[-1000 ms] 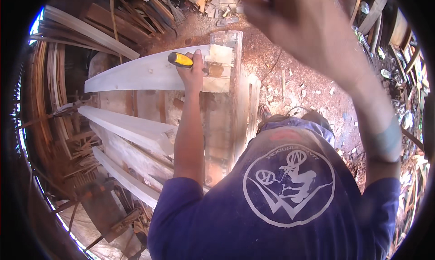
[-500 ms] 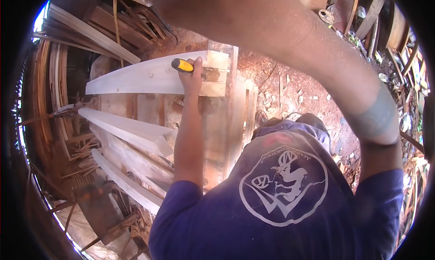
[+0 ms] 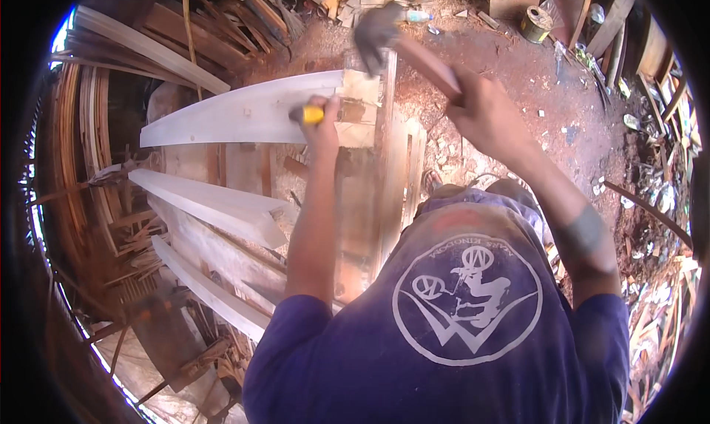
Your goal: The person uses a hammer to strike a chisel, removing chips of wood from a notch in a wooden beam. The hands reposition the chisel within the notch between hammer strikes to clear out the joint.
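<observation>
My left hand is closed round a chisel, of which only the yellow and black handle shows; its blade is hidden. That hand is over the right end of a pale, curved wooden board, by a notched end block. Raised to the right, my right hand grips the wooden handle of a claw hammer. The hammer's dark head is above and to the right of the chisel, apart from it, and slightly blurred.
Two more pale shaped boards lie nearer on the left over a wooden bench. Stacked planks line the far left. Wood chips and scraps litter the reddish floor; a tin can stands at the back right.
My right arm, which crossed the top of the view, has come down, bringing the hammer into sight. My left hand and chisel have shifted slightly; the chisel handle is turned differently.
</observation>
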The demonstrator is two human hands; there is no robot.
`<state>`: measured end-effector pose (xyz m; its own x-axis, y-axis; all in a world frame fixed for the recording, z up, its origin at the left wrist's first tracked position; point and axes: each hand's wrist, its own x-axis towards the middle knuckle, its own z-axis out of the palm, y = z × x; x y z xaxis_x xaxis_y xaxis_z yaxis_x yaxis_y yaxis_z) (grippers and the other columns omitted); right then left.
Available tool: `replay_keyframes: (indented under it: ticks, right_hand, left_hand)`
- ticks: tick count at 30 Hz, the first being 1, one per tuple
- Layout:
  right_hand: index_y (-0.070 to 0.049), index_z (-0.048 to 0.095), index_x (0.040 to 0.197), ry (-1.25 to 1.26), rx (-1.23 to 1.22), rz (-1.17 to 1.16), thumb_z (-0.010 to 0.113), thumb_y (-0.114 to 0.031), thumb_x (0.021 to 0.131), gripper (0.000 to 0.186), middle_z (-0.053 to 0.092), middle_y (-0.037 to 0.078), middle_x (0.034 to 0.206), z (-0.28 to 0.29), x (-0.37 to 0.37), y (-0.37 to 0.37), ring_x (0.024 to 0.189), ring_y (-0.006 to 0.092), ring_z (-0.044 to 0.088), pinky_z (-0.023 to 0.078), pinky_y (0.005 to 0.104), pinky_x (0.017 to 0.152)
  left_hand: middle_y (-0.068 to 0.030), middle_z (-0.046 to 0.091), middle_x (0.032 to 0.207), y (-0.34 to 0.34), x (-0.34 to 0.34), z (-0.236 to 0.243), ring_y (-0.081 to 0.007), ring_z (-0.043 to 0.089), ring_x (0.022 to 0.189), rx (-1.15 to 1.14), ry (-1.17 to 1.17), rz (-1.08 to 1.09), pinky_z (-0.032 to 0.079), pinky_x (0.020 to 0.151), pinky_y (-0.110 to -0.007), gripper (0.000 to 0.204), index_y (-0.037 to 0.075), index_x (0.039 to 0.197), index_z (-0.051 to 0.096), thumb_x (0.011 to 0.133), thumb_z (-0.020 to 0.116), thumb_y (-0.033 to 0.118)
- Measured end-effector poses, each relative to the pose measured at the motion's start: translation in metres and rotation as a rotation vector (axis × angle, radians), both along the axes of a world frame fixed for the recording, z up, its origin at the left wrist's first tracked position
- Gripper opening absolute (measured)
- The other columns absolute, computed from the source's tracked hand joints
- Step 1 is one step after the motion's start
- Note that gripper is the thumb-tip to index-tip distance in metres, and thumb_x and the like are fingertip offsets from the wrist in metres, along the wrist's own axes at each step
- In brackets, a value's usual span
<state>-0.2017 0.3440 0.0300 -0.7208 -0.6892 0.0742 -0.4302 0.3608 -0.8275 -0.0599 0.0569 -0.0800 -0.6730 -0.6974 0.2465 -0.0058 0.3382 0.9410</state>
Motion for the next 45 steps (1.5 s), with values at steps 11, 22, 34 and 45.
replay_keyframes:
  ticks: [11,22,34,45]
  right_hand:
    - [0.003,0.057,0.095,-0.029,0.068,-0.159,0.06,-0.007,0.081,0.018,0.063,0.03,0.077,0.014,-0.003,0.028,0.081,0.0491,0.065,0.049,0.053,0.073]
    - [0.0,0.062,0.097,0.359,-0.091,0.014,0.065,-0.01,0.085,0.016,0.063,0.019,0.071,0.053,-0.032,-0.014,0.069,0.0355,0.068,0.049,0.0479,0.063]
    - [-0.003,0.055,0.123,0.427,0.135,0.299,0.065,-0.007,0.08,0.044,0.067,0.023,0.076,0.025,-0.01,-0.062,0.068,0.0402,0.069,0.055,0.0494,0.059]
    - [-0.001,0.049,0.127,0.408,0.217,0.358,0.062,-0.01,0.083,0.047,0.072,0.019,0.084,-0.006,0.005,-0.062,0.074,0.039,0.072,0.059,0.0481,0.066]
  left_hand:
    - [-0.0001,0.051,0.066,-0.022,-0.039,0.037,-0.0078,0.043,0.051,0.058,0.048,-0.011,0.037,0.049,-0.023,0.026,0.007,0.077,0.047,0.095,0.066,0.01]
    - [-0.0008,0.054,0.059,-0.008,-0.035,0.017,-0.0082,0.048,0.048,0.179,0.044,0.073,0.036,0.043,-0.026,0.033,0.007,0.068,0.049,0.095,0.066,0.014]
    - [0.0002,0.053,0.059,-0.024,-0.023,-0.001,-0.008,0.049,0.054,-0.012,0.043,-0.039,0.041,0.052,-0.026,0.031,0.006,0.067,0.049,0.094,0.065,0.008]
    - [-0.0071,0.062,0.09,-0.021,-0.02,-0.007,-0.0178,0.059,0.078,-0.348,-0.08,-0.036,0.05,0.07,-0.032,0.016,-0.002,0.099,0.06,0.09,0.067,0.009]
